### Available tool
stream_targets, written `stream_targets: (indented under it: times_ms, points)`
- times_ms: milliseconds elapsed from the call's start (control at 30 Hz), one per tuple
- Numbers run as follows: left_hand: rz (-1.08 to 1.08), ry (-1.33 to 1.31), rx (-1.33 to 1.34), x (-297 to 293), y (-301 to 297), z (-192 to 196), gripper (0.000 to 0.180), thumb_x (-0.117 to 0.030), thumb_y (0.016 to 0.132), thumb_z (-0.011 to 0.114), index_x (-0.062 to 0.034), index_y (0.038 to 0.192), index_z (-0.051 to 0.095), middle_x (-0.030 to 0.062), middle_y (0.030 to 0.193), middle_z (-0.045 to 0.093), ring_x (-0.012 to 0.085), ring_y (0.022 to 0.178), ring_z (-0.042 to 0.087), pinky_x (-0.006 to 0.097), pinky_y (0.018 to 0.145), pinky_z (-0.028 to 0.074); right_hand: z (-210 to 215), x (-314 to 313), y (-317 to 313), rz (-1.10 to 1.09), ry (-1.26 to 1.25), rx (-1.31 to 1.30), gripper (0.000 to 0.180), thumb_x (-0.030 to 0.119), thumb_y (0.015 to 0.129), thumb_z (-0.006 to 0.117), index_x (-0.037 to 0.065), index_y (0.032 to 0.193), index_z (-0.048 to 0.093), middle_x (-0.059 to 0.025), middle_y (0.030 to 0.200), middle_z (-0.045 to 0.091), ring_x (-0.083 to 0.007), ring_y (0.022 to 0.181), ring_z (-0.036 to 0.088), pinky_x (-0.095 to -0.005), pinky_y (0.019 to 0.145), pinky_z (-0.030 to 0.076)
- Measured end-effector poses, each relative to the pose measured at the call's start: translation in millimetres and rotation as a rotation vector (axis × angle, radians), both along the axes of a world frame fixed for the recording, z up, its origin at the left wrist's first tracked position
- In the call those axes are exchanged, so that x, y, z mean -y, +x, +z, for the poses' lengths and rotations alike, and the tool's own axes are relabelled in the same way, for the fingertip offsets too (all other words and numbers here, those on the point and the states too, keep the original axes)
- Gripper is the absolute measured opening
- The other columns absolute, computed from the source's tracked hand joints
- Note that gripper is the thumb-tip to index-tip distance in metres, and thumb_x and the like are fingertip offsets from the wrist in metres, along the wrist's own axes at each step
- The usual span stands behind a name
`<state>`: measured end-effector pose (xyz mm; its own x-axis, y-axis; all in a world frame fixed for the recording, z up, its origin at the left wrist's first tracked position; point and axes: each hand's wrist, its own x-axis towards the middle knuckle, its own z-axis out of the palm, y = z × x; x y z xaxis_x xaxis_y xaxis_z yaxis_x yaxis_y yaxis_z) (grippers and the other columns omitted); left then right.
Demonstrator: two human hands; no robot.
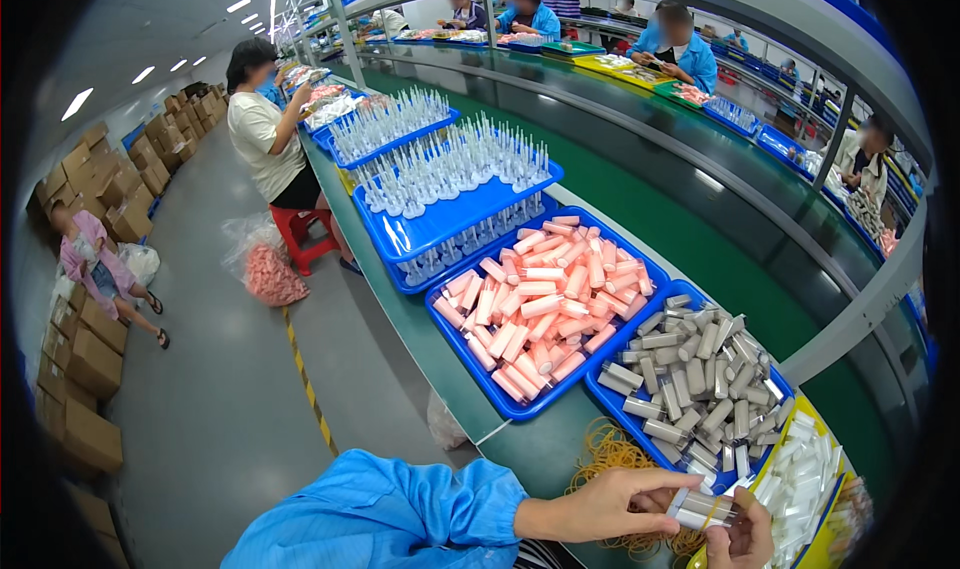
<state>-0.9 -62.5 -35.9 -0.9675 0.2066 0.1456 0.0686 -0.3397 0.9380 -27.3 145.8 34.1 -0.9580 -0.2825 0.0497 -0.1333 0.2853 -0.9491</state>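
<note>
Between the fingertips of both hands, at the lower right, is a small bundle of clear-cased grey cylinders (703,509) with a yellow rubber band round its middle. My left hand (625,504), coming out of a blue sleeve, pinches the bundle's left end between thumb and fingers. Closed on the opposite end is my right hand (745,534), cut off by the lower edge. Just beyond the hands stands a blue tray (612,401) heaped with grey cylinders (690,379). A tangle of yellow rubber bands (605,459) lies on the table beside and partly beneath my left hand.
A blue tray (515,409) of pink cylinders (545,304) adjoins the grey ones. Farther along, stacked blue trays (400,239) hold upright clear parts. Yellow trays (810,509) with white wrapped pieces sit at right. A conveyor (640,169) runs behind; a seated co-worker (265,129) works at left.
</note>
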Motion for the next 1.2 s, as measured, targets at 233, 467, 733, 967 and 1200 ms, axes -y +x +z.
stream_targets:
  times_ms: [233,467,733,967,1200]
  points:
    - [0.003,0.039,0.098,-9.2,3.1,9.5,0.080,-0.027,0.085,0.077,-0.0017,0.145,0.030,0.0171,0.128,0.050,0.0221,0.118,0.053,0.036,0.101,0.045,10.9,19.2,1.7,0.197,0.458,-0.883,0.051,0.003,0.075,0.080,-0.002,0.122,0.059,-0.0172,0.114,0.064,-0.0298,0.099,0.063,-0.0392,0.087,0.050]
    - [0.066,-0.112,0.014,-3.0,6.2,11.7,0.072,-0.026,0.082,0.079,-0.0006,0.137,0.041,0.0147,0.120,0.057,0.0221,0.114,0.056,0.035,0.100,0.044,-8.3,0.2,1.8,0.221,0.036,-0.275,0.060,0.023,0.083,0.077,-0.003,0.131,0.052,-0.0155,0.119,0.060,-0.0278,0.113,0.056,-0.0387,0.095,0.046]
    - [0.032,-0.179,-0.018,0.6,10.8,27.9,0.076,-0.028,0.076,0.084,0.0018,0.134,0.045,0.0149,0.122,0.057,0.0237,0.112,0.058,0.035,0.096,0.048,-22.1,-17.4,-1.4,0.352,0.010,-0.026,0.072,0.032,0.088,0.072,-0.005,0.142,0.041,-0.0179,0.134,0.052,-0.0283,0.118,0.055,-0.0369,0.098,0.045]
    - [0.088,-0.278,-0.198,2.6,12.7,26.6,0.077,-0.032,0.073,0.085,0.0000,0.132,0.048,0.0150,0.120,0.057,0.0251,0.114,0.056,0.036,0.096,0.047,-17.2,-10.2,5.3,0.321,-0.024,0.036,0.075,0.021,0.078,0.082,-0.006,0.137,0.043,-0.0202,0.133,0.053,-0.0304,0.122,0.054,-0.0403,0.103,0.043]
    - [0.062,-0.335,-0.340,10.6,9.0,29.5,0.068,-0.026,0.080,0.079,-0.0016,0.134,0.046,0.0137,0.122,0.056,0.0229,0.116,0.054,0.035,0.101,0.043,-35.7,-33.9,-8.5,0.419,0.143,0.055,0.083,0.025,0.075,0.085,-0.006,0.138,0.042,-0.0215,0.135,0.050,-0.0327,0.123,0.053,-0.0423,0.106,0.040]
